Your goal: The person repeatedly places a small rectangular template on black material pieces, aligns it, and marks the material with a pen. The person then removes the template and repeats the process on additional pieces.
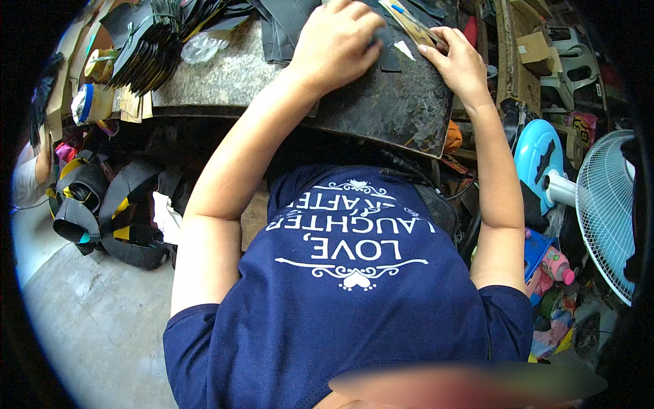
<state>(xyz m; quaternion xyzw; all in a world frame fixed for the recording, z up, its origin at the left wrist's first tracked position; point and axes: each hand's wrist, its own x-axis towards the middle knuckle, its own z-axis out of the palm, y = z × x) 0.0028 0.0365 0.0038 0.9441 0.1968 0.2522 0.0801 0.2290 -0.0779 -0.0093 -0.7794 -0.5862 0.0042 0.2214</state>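
My left hand (337, 48) is at the top middle, its fingers curled down over the dark worktable (381, 112). Its fingertips are partly blurred and hide whatever lies beneath them. Close beside them is a flat dark strip (390, 63). On the right, my right hand (462, 63) has thumb and fingers closed at the near end of a long, flat tan piece (411, 24) with a blue mark. Between the two hands lies a small white scrap (404, 50). Thin dark sheets (278, 31) are stacked left of my left hand.
Bundled dark pieces (146, 58) and a clear plastic bag (203, 46) lie on the table's left. Spools (99, 64) sit at its left edge. Black rolled bands (129, 204) rest on the floor. To the right stand a fan (603, 218) and a cardboard box (537, 53).
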